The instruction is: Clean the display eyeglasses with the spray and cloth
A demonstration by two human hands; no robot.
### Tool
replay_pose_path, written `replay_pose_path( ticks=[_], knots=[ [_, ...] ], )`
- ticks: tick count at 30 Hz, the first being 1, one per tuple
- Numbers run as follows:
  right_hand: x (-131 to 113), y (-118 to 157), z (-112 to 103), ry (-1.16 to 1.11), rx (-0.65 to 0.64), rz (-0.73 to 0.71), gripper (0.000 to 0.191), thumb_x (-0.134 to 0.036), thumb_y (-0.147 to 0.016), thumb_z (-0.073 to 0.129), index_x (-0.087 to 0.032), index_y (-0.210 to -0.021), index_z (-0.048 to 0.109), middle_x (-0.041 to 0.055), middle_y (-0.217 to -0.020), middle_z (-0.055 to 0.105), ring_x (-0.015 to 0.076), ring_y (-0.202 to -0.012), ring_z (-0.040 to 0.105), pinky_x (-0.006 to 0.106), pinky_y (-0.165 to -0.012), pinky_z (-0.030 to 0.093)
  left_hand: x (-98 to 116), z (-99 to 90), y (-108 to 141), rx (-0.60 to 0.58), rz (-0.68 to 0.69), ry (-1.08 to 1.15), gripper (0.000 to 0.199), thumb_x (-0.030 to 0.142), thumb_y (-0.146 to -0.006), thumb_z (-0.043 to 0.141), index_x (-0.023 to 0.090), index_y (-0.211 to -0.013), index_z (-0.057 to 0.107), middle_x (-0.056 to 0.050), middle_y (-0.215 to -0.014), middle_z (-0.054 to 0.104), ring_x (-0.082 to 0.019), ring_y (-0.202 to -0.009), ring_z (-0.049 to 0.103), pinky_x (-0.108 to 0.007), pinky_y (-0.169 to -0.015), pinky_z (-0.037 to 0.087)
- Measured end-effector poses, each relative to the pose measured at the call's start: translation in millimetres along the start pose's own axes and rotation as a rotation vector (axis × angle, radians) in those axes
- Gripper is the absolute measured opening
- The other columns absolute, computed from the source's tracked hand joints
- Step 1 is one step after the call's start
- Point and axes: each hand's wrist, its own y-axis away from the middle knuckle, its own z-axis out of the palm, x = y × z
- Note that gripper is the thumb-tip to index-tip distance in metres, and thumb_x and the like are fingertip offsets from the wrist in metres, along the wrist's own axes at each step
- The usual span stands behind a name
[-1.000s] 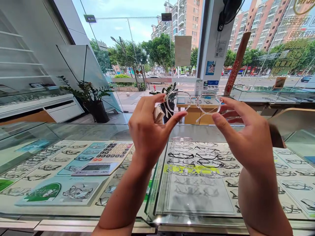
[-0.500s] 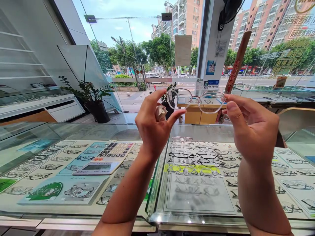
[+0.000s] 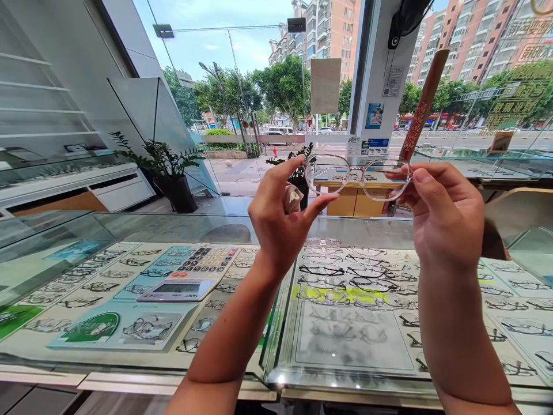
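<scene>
Glass display counter (image 3: 142, 227) is carrying a calculator (image 3: 190, 275) and is showing rows of eyeglass frames (image 3: 345, 276) beneath its top.

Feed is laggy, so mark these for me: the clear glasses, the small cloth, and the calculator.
clear glasses (image 3: 375, 178): head view, on the right lens.
small cloth (image 3: 293, 199): head view, on the bunched white fabric in the left hand.
calculator (image 3: 190, 276): head view, on its keypad.

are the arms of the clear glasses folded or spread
Cannot tell. Both hands, left hand and right hand, cover the ends of the glasses.
</scene>
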Motion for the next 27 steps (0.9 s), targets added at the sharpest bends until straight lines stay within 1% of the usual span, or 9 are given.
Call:
replay_pose_path(
  ticks=[3,7,9,12,14,17,21,24,27],
  knots=[
    [2,0,2,-0.002,0.0,0.006,0.007,-0.033,-0.092,0.075,-0.026,-0.094,0.077,0.0036,-0.094,0.082,0.0159,-0.067,0.065,0.034,-0.061,0.05,1,0.0,0,0.002,-0.002,0.028,0.064,0.054,-0.078,0.093,0.03,-0.132,0.069,-0.007,-0.125,0.076,-0.025,-0.102,0.073,-0.04,-0.088,0.061],
    [4,1,2,0.104,0.003,0.013,0.016,-0.042,-0.093,0.071,-0.027,-0.098,0.073,0.0031,-0.1,0.08,0.0173,-0.071,0.066,0.036,-0.064,0.052,1,0.9,0,-0.02,-0.077,0.083,0.066,0.053,-0.079,0.092,0.031,-0.135,0.067,-0.009,-0.136,0.073,-0.028,-0.112,0.071,-0.042,-0.087,0.062],
    [4,2,2,0.149,-0.01,0.003,0.02,-0.046,-0.094,0.068,-0.028,-0.101,0.072,0.0038,-0.103,0.079,0.0186,-0.076,0.069,0.036,-0.065,0.053,1,1.6,1,-0.02,-0.093,0.097,0.066,0.052,-0.079,0.092,0.031,-0.136,0.066,-0.009,-0.138,0.072,-0.028,-0.11,0.072,-0.041,-0.085,0.062],
    [4,3,2,0.198,-0.039,-0.028,0.023,-0.049,-0.098,0.064,-0.028,-0.105,0.07,0.0049,-0.106,0.079,0.0204,-0.083,0.072,0.036,-0.067,0.053,1,2.6,1,0.004,-0.074,0.086,0.066,0.051,-0.079,0.093,0.032,-0.136,0.066,-0.008,-0.134,0.072,-0.025,-0.103,0.073,-0.04,-0.084,0.061],
    [4,3,2,0.172,-0.023,-0.025,0.02,-0.046,-0.097,0.067,-0.028,-0.104,0.069,0.0055,-0.105,0.079,0.02,-0.081,0.071,0.036,-0.066,0.051,2,3.1,1,0.018,-0.061,0.085,0.065,0.051,-0.079,0.093,0.032,-0.135,0.065,-0.007,-0.132,0.073,-0.024,-0.1,0.073,-0.04,-0.083,0.061],
    [4,2,1,0.108,0.016,-0.001,0.016,-0.04,-0.092,0.072,-0.027,-0.102,0.069,0.0063,-0.101,0.078,0.0199,-0.079,0.07,0.037,-0.068,0.052,4,3.6,-1,0.023,-0.065,0.103,0.065,0.052,-0.079,0.093,0.031,-0.133,0.064,-0.007,-0.13,0.073,-0.024,-0.102,0.074,-0.039,-0.081,0.062],
    [5,1,1,0.082,0.021,-0.017,0.013,-0.038,-0.092,0.073,-0.028,-0.1,0.071,0.0058,-0.101,0.078,0.0227,-0.09,0.074,0.039,-0.078,0.057,7,5.3,-2,-0.01,-0.089,0.157,0.064,0.054,-0.082,0.09,0.034,-0.134,0.059,-0.006,-0.124,0.075,-0.025,-0.101,0.075,-0.039,-0.076,0.063],
    [5,1,2,-0.007,0.005,-0.01,0.012,-0.038,-0.089,0.078,-0.029,-0.097,0.074,0.0034,-0.098,0.078,0.0221,-0.092,0.075,0.041,-0.087,0.059,6,7.6,-1,-0.038,-0.107,0.203,0.065,0.056,-0.084,0.089,0.034,-0.134,0.054,-0.006,-0.12,0.076,-0.024,-0.098,0.077,-0.037,-0.074,0.063],
    [6,1,1,0.017,-0.011,0.021,0.013,-0.041,-0.091,0.076,-0.03,-0.096,0.073,0.0018,-0.098,0.077,0.0228,-0.096,0.076,0.044,-0.092,0.061,4,10.8,1,-0.049,-0.127,0.255,0.064,0.056,-0.084,0.089,0.033,-0.132,0.052,-0.006,-0.119,0.077,-0.024,-0.101,0.078,-0.035,-0.073,0.062]
  ],
)
